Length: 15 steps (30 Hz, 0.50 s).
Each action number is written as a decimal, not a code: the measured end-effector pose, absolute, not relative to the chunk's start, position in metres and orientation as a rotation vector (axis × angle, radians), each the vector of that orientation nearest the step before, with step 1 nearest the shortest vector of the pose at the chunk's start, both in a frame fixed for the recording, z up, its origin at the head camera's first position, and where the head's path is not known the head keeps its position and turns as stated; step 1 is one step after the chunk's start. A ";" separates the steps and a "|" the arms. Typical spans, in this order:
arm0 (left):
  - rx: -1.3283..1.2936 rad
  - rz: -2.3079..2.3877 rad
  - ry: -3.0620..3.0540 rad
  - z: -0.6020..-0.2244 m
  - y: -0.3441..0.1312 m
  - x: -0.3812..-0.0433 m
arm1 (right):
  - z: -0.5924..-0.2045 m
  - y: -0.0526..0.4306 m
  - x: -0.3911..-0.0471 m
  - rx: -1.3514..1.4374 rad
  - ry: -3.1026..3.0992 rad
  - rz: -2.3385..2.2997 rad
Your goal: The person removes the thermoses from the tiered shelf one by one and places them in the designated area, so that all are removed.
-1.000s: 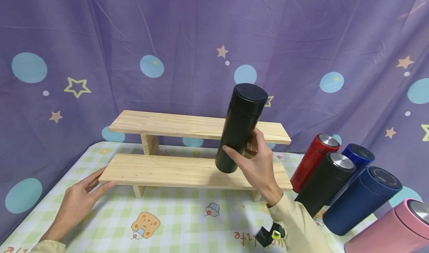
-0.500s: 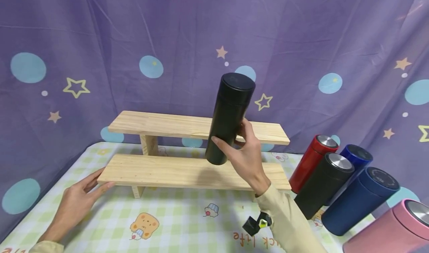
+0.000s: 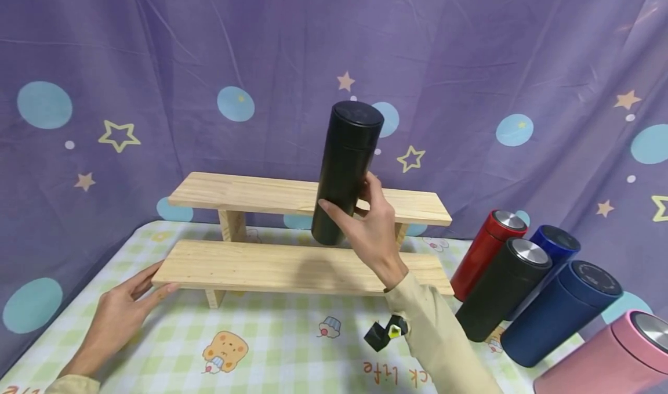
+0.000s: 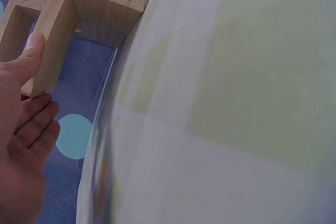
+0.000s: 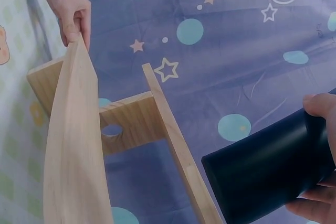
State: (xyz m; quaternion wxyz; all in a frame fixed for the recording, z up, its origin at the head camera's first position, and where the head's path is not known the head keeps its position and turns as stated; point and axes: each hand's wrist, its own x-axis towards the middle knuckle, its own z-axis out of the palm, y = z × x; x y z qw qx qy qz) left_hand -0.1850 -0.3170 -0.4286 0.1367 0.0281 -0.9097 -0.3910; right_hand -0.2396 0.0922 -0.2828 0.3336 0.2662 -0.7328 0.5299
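A black thermos flask (image 3: 341, 167) is held up by my right hand (image 3: 373, 231), thumb on its near side and fingers round the right. It tilts slightly, its lid leaning right, and overlaps the upper board (image 3: 245, 194) of a two-tier wooden shelf in the head view. In the right wrist view the flask's base (image 5: 247, 182) points toward the shelf, apart from it. My left hand (image 3: 120, 313) holds the left end of the lower board (image 3: 250, 266). The left wrist view shows that thumb (image 4: 34, 51) on the board's edge, with the other fingers at its end.
On the right stand a red flask (image 3: 485, 260), a black silver-lidded flask (image 3: 501, 292), a bright blue flask (image 3: 558, 243), a navy flask (image 3: 558, 315) and a pink flask (image 3: 600, 356). A checked cloth (image 3: 282, 347) covers the table; a purple curtain (image 3: 292, 46) hangs behind.
My right hand has carried the black thermos flask up and to the left, from over the lower board to in front of the upper one. The left hand stays at the board's end.
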 end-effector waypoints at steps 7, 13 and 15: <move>0.086 -1.138 -2.633 -0.429 -0.317 -0.186 | -0.279 0.087 -0.245 0.691 -1.923 1.359; 0.087 -1.144 -2.631 -0.428 -0.317 -0.185 | -0.275 0.081 -0.251 0.684 -1.928 1.365; 0.083 -1.144 -2.629 -0.427 -0.317 -0.185 | -0.274 0.079 -0.254 0.680 -1.934 1.352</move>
